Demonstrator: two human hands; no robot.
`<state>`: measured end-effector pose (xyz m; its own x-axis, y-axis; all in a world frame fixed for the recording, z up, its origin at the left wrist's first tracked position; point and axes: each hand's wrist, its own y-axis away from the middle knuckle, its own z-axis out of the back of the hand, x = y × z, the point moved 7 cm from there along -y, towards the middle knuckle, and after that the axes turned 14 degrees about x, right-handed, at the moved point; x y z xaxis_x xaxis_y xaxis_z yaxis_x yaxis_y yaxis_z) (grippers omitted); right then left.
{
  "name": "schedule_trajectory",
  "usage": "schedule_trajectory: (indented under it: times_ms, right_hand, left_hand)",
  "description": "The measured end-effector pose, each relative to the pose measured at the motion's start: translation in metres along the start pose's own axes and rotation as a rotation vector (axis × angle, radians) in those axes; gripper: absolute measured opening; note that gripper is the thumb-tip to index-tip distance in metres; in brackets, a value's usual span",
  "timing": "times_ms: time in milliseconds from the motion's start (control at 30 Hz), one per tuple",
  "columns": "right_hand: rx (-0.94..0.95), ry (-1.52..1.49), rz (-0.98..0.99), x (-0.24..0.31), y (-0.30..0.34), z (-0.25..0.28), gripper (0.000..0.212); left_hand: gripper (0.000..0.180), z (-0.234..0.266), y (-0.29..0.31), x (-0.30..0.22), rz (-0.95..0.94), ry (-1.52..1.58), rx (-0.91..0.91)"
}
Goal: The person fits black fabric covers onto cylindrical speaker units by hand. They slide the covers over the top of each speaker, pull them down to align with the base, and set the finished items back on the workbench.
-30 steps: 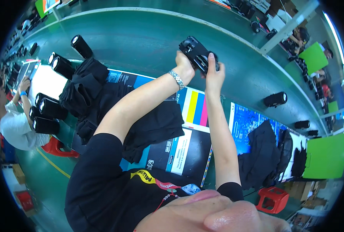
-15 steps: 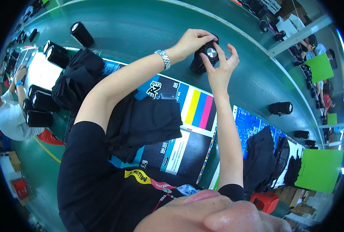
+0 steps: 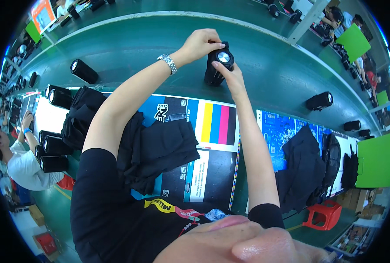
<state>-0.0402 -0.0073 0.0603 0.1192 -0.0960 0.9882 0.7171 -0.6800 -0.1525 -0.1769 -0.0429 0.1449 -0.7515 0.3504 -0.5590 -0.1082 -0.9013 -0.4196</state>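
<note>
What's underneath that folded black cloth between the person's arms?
A printed sheet shows past the edges of the black cloth, with blue and black areas and colour bars to the right. Whatever lies directly beneath the cloth is covered.

Over my feed I read the cylinder (image 3: 213,75) as mostly matt, its end disc (image 3: 223,57) shiny like polished metal. Left of the cylinder, the bracelet (image 3: 167,64) gleams as metal links. Beneath the cylinder, the bench (image 3: 265,65) looks smooth, faintly glossy. Down and left of the cylinder, I see matt, creased cloth (image 3: 166,142) over a smooth, shiny sheet (image 3: 221,179).
</note>
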Motion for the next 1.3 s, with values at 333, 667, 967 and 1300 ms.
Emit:
schedule_trajectory:
  times_ms: [333,667,967,1300]
  right_hand:
    - [0.048,0.249,0.033,0.006,-0.016,0.013,0.045]
    - [-0.027,-0.355,-0.018,-0.006,-0.022,0.072,0.107]
    - [-0.166,-0.459,0.035,-0.039,-0.059,0.055,0.068]
    - [-0.349,-0.372,0.166,-0.083,-0.043,0.101,0.026]
  left_hand:
    - [0.012,-0.003,0.023,-0.041,-0.122,-0.025,-0.129]
    - [0.05,-0.032,0.017,0.028,0.284,0.892,-0.359]
    - [0.067,-0.112,0.005,0.032,0.273,1.153,-0.416]
    - [0.067,-0.146,0.007,0.04,0.372,0.976,-0.523]
